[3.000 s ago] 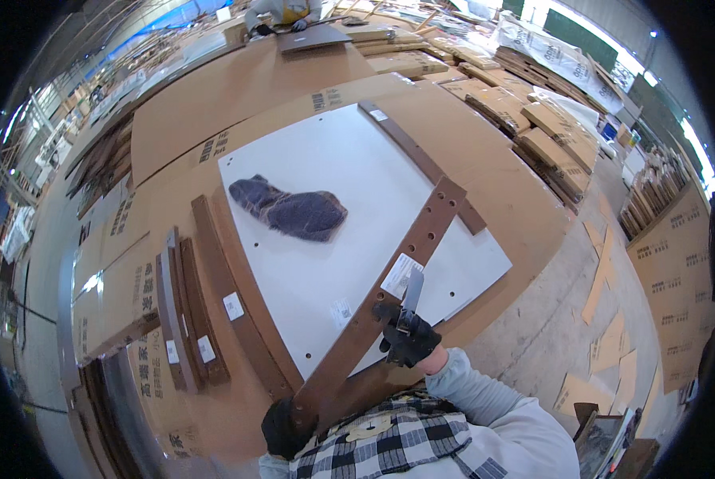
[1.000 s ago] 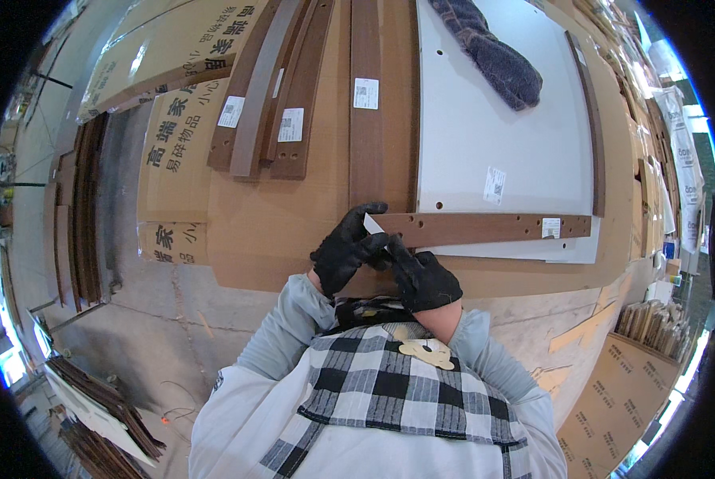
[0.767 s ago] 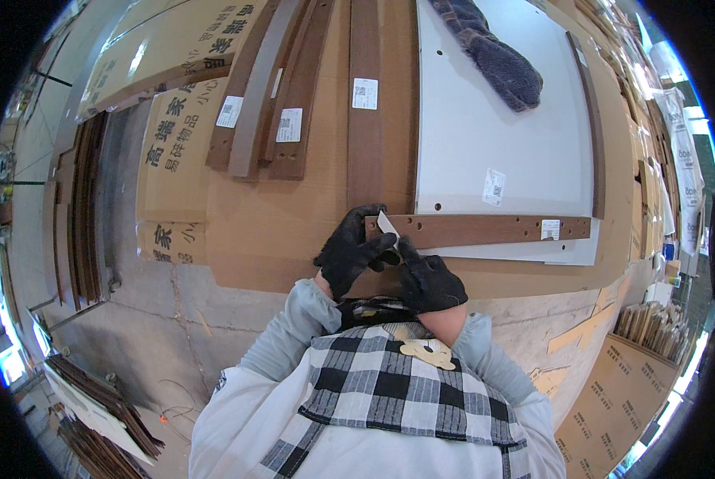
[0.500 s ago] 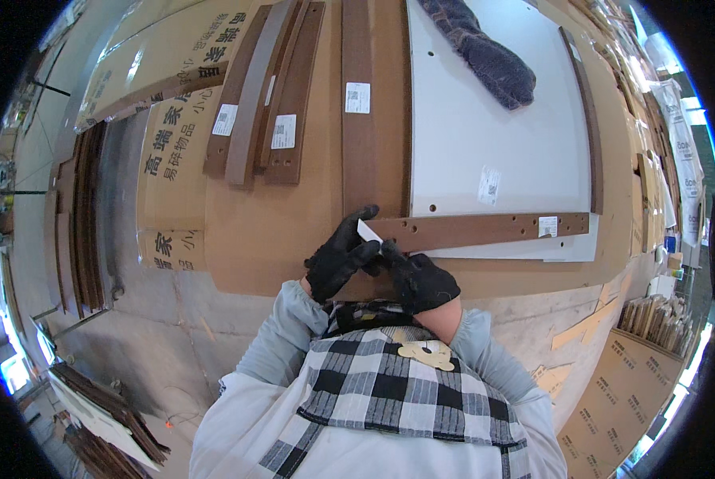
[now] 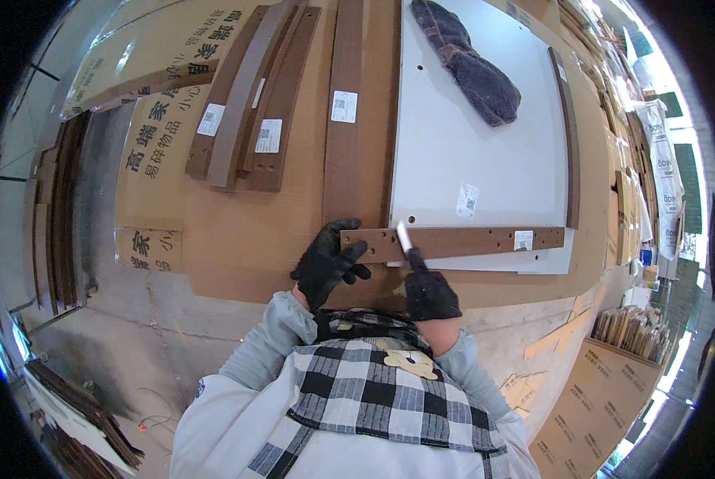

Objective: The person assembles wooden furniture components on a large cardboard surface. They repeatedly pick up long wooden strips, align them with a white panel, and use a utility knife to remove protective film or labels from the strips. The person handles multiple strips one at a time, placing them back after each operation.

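A narrow brown board (image 5: 453,241) with a row of holes and a white label lies across the near side of a white panel (image 5: 485,168). My left hand (image 5: 322,265), in a black glove, is at the board's left end, with the forefinger at its upper corner and the thumb over its face. A slim white stick (image 5: 404,238) sticks up from my right hand (image 5: 431,295), also gloved in black, its fingers closed round the lower part. The stick's tip is over the board near its left holes; its exact kind I cannot make out.
A dark fuzzy cloth item (image 5: 469,68) lies on the panel. Another brown strip (image 5: 566,136) runs along its right edge. Left of the panel are one long labelled board (image 5: 345,152) and several stacked boards (image 5: 282,112), all on cardboard (image 5: 246,247). Cartons (image 5: 154,152) stand further left.
My hands were together around the white piece; now they are apart. The right hand has kept the white stick and turned it upright, and the left has opened out around the board's end.
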A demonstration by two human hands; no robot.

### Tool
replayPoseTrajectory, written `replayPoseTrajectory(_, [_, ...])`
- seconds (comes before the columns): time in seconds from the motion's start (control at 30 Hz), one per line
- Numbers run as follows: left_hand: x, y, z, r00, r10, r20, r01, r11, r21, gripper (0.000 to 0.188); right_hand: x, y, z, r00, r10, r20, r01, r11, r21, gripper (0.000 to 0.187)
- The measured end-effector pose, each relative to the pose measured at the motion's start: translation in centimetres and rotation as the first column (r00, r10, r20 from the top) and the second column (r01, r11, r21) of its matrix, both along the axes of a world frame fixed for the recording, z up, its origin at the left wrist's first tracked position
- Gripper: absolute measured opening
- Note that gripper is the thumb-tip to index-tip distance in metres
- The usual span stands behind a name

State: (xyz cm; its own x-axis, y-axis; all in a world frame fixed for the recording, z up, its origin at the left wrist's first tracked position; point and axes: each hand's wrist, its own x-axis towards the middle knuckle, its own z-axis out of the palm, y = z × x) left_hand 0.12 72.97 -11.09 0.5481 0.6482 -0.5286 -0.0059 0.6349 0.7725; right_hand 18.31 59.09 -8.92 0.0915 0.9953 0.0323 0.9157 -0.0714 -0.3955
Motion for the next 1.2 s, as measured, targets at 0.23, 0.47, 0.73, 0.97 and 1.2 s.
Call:
replayPoseTrajectory(0.23, [0.5, -0.4, -0.2, 0.999, 0.053, -0.012, -0.053, 0.998, -0.017, 0.044, 2.4, -1.5, -0.5, 0.997, -0.044, 0.061, 0.037, 0.992, 0.124, 0.027])
replayPoseTrajectory(0.47, [0.8, -0.7, 0.6, 0.99, 0.049, -0.132, -0.03, 0.989, 0.143, 0.043, 6.2, -3.3, -0.9, 0.944, -0.29, 0.158, 0.272, 0.954, 0.128, 0.02])
replayPoseTrajectory(0.73, [1.4, -1.3, 0.8, 0.981, 0.082, -0.177, -0.037, 0.969, 0.246, 0.037, 8.8, -4.8, -2.2, 0.913, -0.312, 0.264, 0.3, 0.95, 0.084, 0.015])
replayPoseTrajectory(0.97, [2.2, -1.6, 1.2, 0.958, 0.171, -0.229, -0.111, 0.962, 0.251, 0.043, 13.2, -5.1, -0.8, 0.895, -0.375, 0.242, 0.369, 0.927, 0.074, 0.034])
replayPoseTrajectory(1.2, [2.4, -2.1, 0.0, 0.953, 0.238, -0.186, -0.156, 0.916, 0.371, 0.046, 23.0, -7.6, -3.6, 0.748, -0.593, 0.297, 0.63, 0.775, -0.039, 0.03])
